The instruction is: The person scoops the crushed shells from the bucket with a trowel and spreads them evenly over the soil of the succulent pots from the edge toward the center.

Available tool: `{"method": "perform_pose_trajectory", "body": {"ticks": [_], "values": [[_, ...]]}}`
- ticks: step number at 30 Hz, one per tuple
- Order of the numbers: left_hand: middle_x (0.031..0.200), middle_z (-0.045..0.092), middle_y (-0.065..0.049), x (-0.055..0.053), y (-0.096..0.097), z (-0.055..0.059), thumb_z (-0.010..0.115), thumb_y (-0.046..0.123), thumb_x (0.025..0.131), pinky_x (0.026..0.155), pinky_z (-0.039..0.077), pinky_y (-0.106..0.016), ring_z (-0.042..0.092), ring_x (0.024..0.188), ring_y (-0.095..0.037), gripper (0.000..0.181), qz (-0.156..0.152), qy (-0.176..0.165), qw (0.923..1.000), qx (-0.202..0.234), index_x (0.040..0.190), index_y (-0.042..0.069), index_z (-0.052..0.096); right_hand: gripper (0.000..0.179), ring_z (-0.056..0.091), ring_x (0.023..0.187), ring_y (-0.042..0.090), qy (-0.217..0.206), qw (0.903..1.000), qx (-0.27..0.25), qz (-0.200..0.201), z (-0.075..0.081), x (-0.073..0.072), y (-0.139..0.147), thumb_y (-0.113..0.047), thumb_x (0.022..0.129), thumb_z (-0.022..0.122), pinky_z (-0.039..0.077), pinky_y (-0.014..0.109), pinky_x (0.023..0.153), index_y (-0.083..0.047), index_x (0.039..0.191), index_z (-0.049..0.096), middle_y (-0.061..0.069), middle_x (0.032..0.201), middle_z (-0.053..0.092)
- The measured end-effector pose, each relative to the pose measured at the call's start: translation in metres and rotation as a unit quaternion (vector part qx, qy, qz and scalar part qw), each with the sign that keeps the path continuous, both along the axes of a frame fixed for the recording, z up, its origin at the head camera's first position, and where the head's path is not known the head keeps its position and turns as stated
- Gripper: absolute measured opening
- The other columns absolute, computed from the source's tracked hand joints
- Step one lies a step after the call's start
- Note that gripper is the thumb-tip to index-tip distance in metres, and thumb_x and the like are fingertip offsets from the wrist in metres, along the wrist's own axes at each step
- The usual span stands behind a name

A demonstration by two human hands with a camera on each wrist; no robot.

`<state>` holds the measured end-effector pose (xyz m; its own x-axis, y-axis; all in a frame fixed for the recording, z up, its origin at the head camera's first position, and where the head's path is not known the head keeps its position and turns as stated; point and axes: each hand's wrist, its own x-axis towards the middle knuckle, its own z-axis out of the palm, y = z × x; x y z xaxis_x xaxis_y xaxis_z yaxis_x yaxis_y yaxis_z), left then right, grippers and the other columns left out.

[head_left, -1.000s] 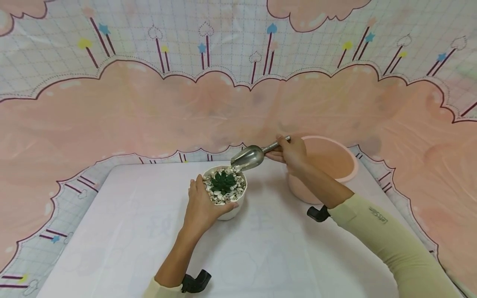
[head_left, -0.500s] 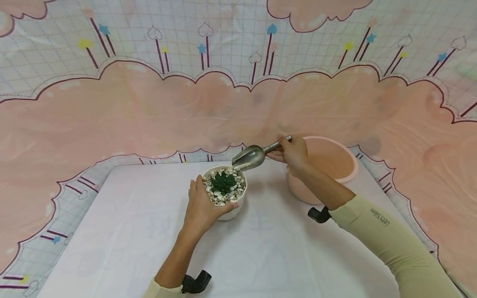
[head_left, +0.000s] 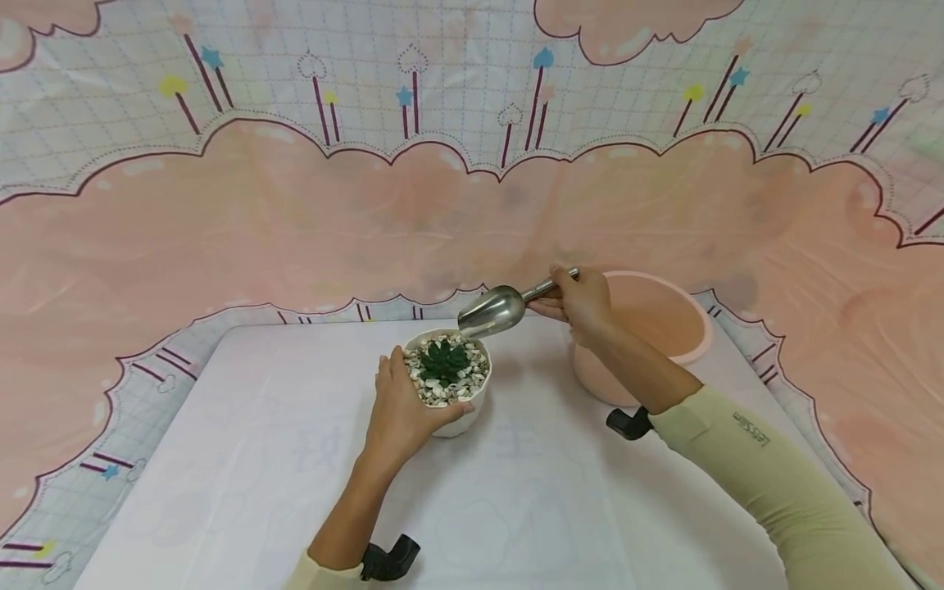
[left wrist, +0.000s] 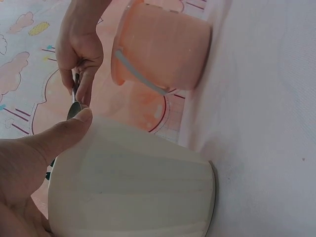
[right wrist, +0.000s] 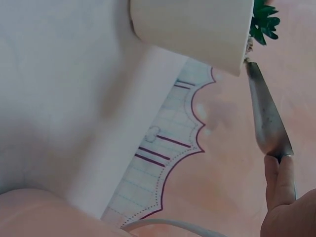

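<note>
A white pot (head_left: 465, 422) stands on the table, holding a dark green succulent (head_left: 444, 361) ringed by pale pebbles (head_left: 435, 392). My left hand (head_left: 401, 406) grips the pot from its left side, the thumb along the near rim. In my right hand (head_left: 583, 303) is a metal scoop (head_left: 492, 311), held by its handle and tilted down to the left. Its tip meets the pot's far right rim at the pebbles. From the side, the right wrist view puts the scoop (right wrist: 269, 118) at the rim, close to the succulent (right wrist: 264, 22). The scoop's inside is mostly out of sight.
A pink bucket (head_left: 701, 348) with a grey handle (left wrist: 140, 74) stands on the table to the right, partly behind the right forearm. The white table (head_left: 295, 492) ends at the back against a patterned pink cloth (head_left: 332, 229).
Almost nothing differs. The whole head view has shifted slightly, while both hands, the scoop and the pot keep nearly the same places.
</note>
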<state>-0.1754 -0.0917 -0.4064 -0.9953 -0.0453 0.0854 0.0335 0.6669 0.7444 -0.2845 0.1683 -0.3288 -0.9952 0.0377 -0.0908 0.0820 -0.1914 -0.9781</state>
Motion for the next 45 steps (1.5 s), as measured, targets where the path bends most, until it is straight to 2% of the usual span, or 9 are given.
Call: {"method": "perform_pose_trajectory", "body": {"ticks": [4, 9, 12, 16, 20, 26, 32, 39, 45], "values": [[0.165, 0.010, -0.040, 0.000, 0.000, -0.001, 0.097, 0.045, 0.072, 0.117, 0.029, -0.067, 0.010, 0.153, -0.056, 0.136, 0.001, 0.002, 1.0000, 0.003, 0.162, -0.012, 0.012, 0.036, 0.078, 0.070, 0.022, -0.016, 0.9998, -0.012, 0.000, -0.001, -0.002, -0.005, -0.017, 0.114, 0.048, 0.061, 0.032, 0.077, 0.017, 0.121, 0.052, 0.016, 0.078, 0.074], [0.165, 0.009, -0.041, 0.000, 0.000, -0.002, 0.097, 0.045, 0.073, 0.116, 0.029, -0.067, 0.011, 0.153, -0.057, 0.136, 0.002, 0.002, 1.0000, 0.003, 0.162, -0.012, 0.011, 0.029, 0.078, 0.070, 0.022, -0.017, 0.9993, -0.034, 0.000, -0.003, -0.005, -0.015, -0.016, 0.114, 0.048, 0.061, 0.033, 0.077, 0.013, 0.115, 0.055, 0.016, 0.078, 0.073], [0.165, 0.011, -0.041, 0.001, 0.000, -0.003, 0.097, 0.045, 0.072, 0.116, 0.030, -0.067, 0.011, 0.153, -0.057, 0.136, 0.004, 0.003, 1.0000, 0.002, 0.162, -0.012, 0.012, 0.025, 0.078, 0.071, 0.021, 0.007, 0.9993, -0.036, 0.009, -0.004, -0.005, -0.024, -0.015, 0.114, 0.048, 0.062, 0.034, 0.078, 0.009, 0.109, 0.055, 0.015, 0.080, 0.073], [0.165, 0.012, -0.040, 0.002, 0.000, -0.004, 0.098, 0.045, 0.072, 0.117, 0.029, -0.066, 0.011, 0.153, -0.056, 0.136, 0.005, 0.006, 1.0000, 0.004, 0.162, -0.012, 0.012, 0.023, 0.078, 0.072, 0.019, 0.064, 0.9975, -0.014, 0.028, -0.004, -0.002, -0.036, -0.014, 0.113, 0.048, 0.062, 0.036, 0.079, 0.008, 0.108, 0.054, 0.016, 0.085, 0.072], [0.166, 0.011, -0.039, 0.001, 0.000, -0.006, 0.098, 0.044, 0.071, 0.118, 0.028, -0.065, 0.011, 0.154, -0.055, 0.137, 0.005, 0.012, 0.9999, 0.007, 0.162, -0.011, 0.011, 0.023, 0.079, 0.076, 0.021, 0.111, 0.9929, 0.011, 0.041, -0.002, 0.003, -0.047, -0.014, 0.113, 0.050, 0.062, 0.037, 0.078, 0.008, 0.109, 0.055, 0.029, 0.096, 0.073], [0.165, 0.013, -0.039, 0.001, -0.001, -0.006, 0.098, 0.044, 0.071, 0.117, 0.030, -0.066, 0.012, 0.154, -0.056, 0.136, 0.001, 0.018, 0.9998, 0.010, 0.162, -0.011, 0.012, 0.021, 0.079, 0.083, 0.027, 0.136, 0.9896, 0.022, 0.042, 0.002, 0.007, -0.056, -0.012, 0.113, 0.051, 0.062, 0.037, 0.078, 0.007, 0.106, 0.055, 0.042, 0.108, 0.067], [0.165, 0.013, -0.040, 0.003, -0.002, -0.005, 0.098, 0.043, 0.072, 0.115, 0.030, -0.069, 0.012, 0.153, -0.058, 0.135, 0.002, 0.015, 0.9998, 0.010, 0.161, -0.012, 0.013, 0.023, 0.079, 0.088, 0.031, 0.146, 0.9876, 0.038, 0.043, 0.005, 0.010, -0.061, -0.014, 0.112, 0.053, 0.062, 0.037, 0.078, 0.007, 0.106, 0.056, 0.040, 0.114, 0.067], [0.165, 0.012, -0.040, 0.003, -0.001, -0.004, 0.098, 0.045, 0.072, 0.116, 0.030, -0.067, 0.012, 0.153, -0.057, 0.136, 0.004, 0.011, 0.9999, 0.006, 0.161, -0.012, 0.013, 0.020, 0.079, 0.084, 0.025, 0.160, 0.9860, 0.023, 0.039, 0.008, 0.012, -0.058, -0.014, 0.112, 0.054, 0.062, 0.038, 0.078, 0.004, 0.103, 0.056, 0.036, 0.106, 0.070], [0.164, 0.012, -0.041, 0.001, 0.000, -0.005, 0.097, 0.046, 0.072, 0.115, 0.031, -0.068, 0.012, 0.153, -0.057, 0.136, 0.004, 0.011, 0.9999, 0.001, 0.162, -0.012, 0.013, 0.020, 0.079, 0.079, 0.019, 0.162, 0.9866, 0.009, 0.022, 0.015, 0.016, -0.041, -0.015, 0.112, 0.054, 0.062, 0.038, 0.078, 0.005, 0.107, 0.057, 0.021, 0.096, 0.074]]}}
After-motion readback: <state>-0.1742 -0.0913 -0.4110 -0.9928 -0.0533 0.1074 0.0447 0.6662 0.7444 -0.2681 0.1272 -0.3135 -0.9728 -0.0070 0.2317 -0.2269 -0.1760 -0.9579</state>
